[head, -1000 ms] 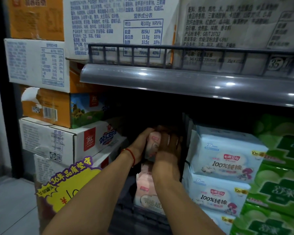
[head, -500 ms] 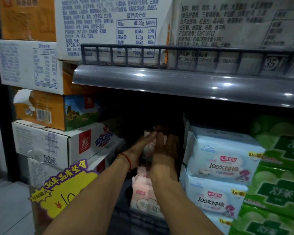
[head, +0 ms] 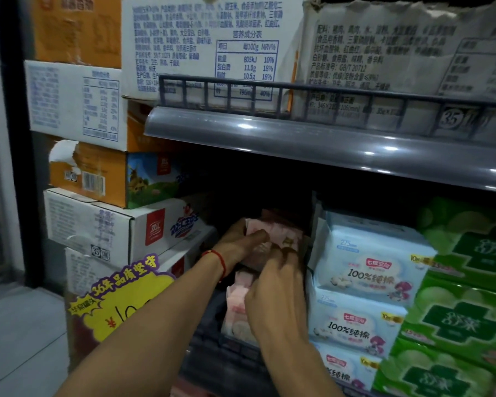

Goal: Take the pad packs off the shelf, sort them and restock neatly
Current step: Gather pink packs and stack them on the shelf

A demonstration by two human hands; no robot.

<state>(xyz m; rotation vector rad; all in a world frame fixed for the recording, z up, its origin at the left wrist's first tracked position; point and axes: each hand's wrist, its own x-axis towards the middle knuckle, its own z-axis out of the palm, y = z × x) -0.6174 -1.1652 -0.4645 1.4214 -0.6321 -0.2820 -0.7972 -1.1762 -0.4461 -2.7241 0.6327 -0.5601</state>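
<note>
A pink pad pack (head: 272,230) lies at the top of a pink stack in the dark left bay of the shelf. My left hand (head: 241,243), with a red string on the wrist, grips its left end, thumb across the front. My right hand (head: 278,285) curls its fingers onto the pack's lower right edge. Below them another pink pad pack (head: 236,308) stands upright, partly hidden by my right hand. To the right are stacked light-blue pad packs (head: 372,262) and green pad packs (head: 464,285).
A grey shelf rail (head: 327,144) juts out overhead, with cardboard cartons above it. Stacked cartons (head: 118,224) and a yellow price sign (head: 118,299) close off the left side. A dark wire fence (head: 226,351) runs along the shelf front. Grey floor lies at the lower left.
The top pink pack has turned from upright to lying across, and both hands shifted with it. The camera moved closer and slightly right.
</note>
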